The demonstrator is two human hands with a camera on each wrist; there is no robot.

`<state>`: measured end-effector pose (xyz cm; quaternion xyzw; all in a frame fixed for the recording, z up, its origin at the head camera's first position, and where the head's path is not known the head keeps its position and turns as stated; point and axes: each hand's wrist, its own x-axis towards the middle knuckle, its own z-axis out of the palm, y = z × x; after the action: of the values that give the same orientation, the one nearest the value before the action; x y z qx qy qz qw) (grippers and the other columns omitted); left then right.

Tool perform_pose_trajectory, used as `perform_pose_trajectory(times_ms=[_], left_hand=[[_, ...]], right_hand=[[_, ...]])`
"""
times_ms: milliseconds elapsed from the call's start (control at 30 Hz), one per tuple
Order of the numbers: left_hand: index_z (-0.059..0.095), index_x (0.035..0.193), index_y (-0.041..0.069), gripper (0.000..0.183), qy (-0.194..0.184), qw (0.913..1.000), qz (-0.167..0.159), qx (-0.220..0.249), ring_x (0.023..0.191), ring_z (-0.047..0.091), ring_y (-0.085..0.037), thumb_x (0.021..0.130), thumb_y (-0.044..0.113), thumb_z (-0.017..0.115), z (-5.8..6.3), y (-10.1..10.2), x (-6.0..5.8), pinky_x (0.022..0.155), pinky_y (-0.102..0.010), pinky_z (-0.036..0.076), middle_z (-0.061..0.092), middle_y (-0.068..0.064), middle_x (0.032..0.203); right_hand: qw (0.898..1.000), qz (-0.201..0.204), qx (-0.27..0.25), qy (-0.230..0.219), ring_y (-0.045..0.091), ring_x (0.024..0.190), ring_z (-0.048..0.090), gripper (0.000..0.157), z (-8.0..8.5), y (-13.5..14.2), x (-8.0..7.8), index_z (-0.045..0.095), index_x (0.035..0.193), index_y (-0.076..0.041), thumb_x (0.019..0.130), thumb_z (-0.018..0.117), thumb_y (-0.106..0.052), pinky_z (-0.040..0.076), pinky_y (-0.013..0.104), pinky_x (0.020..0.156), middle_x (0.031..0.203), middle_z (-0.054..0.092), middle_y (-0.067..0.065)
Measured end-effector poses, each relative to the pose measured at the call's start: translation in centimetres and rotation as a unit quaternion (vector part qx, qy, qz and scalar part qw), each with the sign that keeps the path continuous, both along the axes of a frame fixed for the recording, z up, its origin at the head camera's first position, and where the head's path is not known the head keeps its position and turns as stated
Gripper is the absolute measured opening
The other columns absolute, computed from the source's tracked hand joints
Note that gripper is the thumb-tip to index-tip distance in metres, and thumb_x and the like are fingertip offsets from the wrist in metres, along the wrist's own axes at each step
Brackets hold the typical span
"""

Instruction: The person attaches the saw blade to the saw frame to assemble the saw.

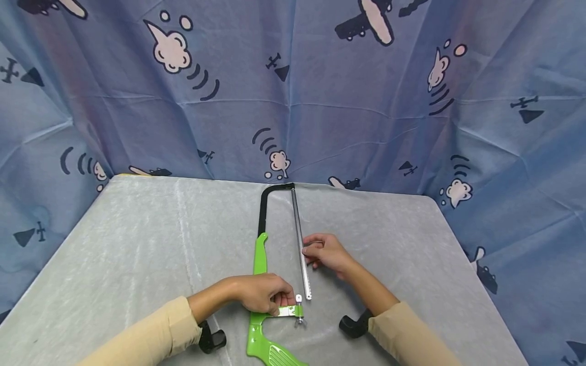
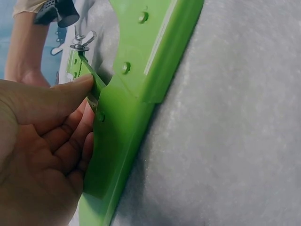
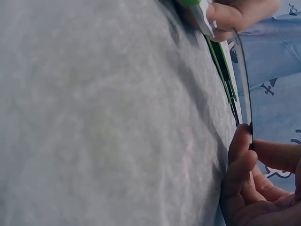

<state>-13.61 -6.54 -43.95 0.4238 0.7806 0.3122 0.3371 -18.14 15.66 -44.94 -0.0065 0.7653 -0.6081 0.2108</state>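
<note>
A green and black hacksaw frame [image 1: 260, 256] lies on the table with its handle toward me. My left hand [image 1: 263, 294] pinches the short green arm of the frame between thumb and fingers. At that arm's end sit a blade holder [image 1: 299, 299] and a wing nut [image 2: 83, 42]. Between the thumb and fingers of my right hand [image 1: 327, 253] is the hacksaw blade [image 1: 298, 223]. Its far end meets the frame's black tip; its near end stands just right of the holder, apart from it. The blade bows slightly in the right wrist view.
A pale grey cloth covers the table [image 1: 137, 244]. Behind and at both sides hangs a blue patterned curtain [image 1: 229, 127]. Black wrist mounts [image 1: 212, 339] sit on both forearms, low over the table near the saw handle.
</note>
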Motion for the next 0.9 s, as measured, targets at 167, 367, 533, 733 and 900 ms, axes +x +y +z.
perform_pose_trajectory(times_ms=[167, 367, 533, 733, 900], left_hand=[[0.066, 0.099, 0.011, 0.025, 0.007, 0.9999, -0.007, 0.003, 0.073, 0.05, 0.003, 0.08, -0.006, 0.07, 0.1, 0.0, 0.0, 0.072, -0.016, 0.045, 0.054, 0.01, 0.079], [0.066, 0.1, 0.009, 0.024, 0.014, 0.9996, -0.02, 0.013, 0.073, 0.05, 0.003, 0.081, -0.005, 0.069, 0.1, -0.1, -0.1, 0.071, -0.016, 0.045, 0.055, 0.01, 0.079], [0.066, 0.098, 0.01, 0.024, 0.008, 0.9999, -0.012, 0.008, 0.073, 0.05, 0.003, 0.081, -0.006, 0.07, 0.1, 0.0, 0.0, 0.071, -0.016, 0.045, 0.054, 0.011, 0.078], [0.066, 0.097, 0.012, 0.023, 0.011, 0.9999, -0.009, -0.001, 0.074, 0.05, 0.003, 0.082, -0.005, 0.07, 0.0, 0.1, -0.1, 0.071, -0.016, 0.045, 0.054, 0.011, 0.078], [0.066, 0.097, 0.012, 0.024, 0.015, 0.9998, -0.01, -0.004, 0.074, 0.05, 0.003, 0.081, -0.005, 0.071, 0.1, 0.1, -0.1, 0.071, -0.016, 0.045, 0.055, 0.011, 0.078]], right_hand=[[1.0, 0.001, 0.006, 0.0, 0.012, 0.064, 0.065, 0.032, 0.1, -0.5, 0.1, 0.056, 0.12, 0.011, 0.091, 0.063, -0.002, 0.048, 0.023, 0.054, 0.074, 0.068, 0.003], [1.0, 0.004, 0.007, 0.004, 0.011, 0.062, 0.065, 0.032, 0.0, -0.9, 0.1, 0.055, 0.12, 0.011, 0.092, 0.063, -0.001, 0.047, 0.023, 0.053, 0.071, 0.068, 0.002], [1.0, 0.002, 0.011, 0.005, 0.011, 0.06, 0.064, 0.029, 0.1, -1.1, 0.1, 0.056, 0.118, 0.01, 0.092, 0.062, -0.001, 0.046, 0.023, 0.052, 0.07, 0.067, 0.002], [1.0, 0.007, -0.007, -0.003, 0.011, 0.061, 0.065, 0.032, -0.3, -1.2, 0.1, 0.053, 0.12, 0.013, 0.092, 0.062, 0.001, 0.05, 0.023, 0.052, 0.071, 0.067, 0.004], [1.0, 0.013, -0.012, -0.003, 0.012, 0.061, 0.065, 0.033, -0.5, -1.2, 0.1, 0.051, 0.122, 0.014, 0.093, 0.062, 0.001, 0.052, 0.024, 0.053, 0.072, 0.066, 0.004]])
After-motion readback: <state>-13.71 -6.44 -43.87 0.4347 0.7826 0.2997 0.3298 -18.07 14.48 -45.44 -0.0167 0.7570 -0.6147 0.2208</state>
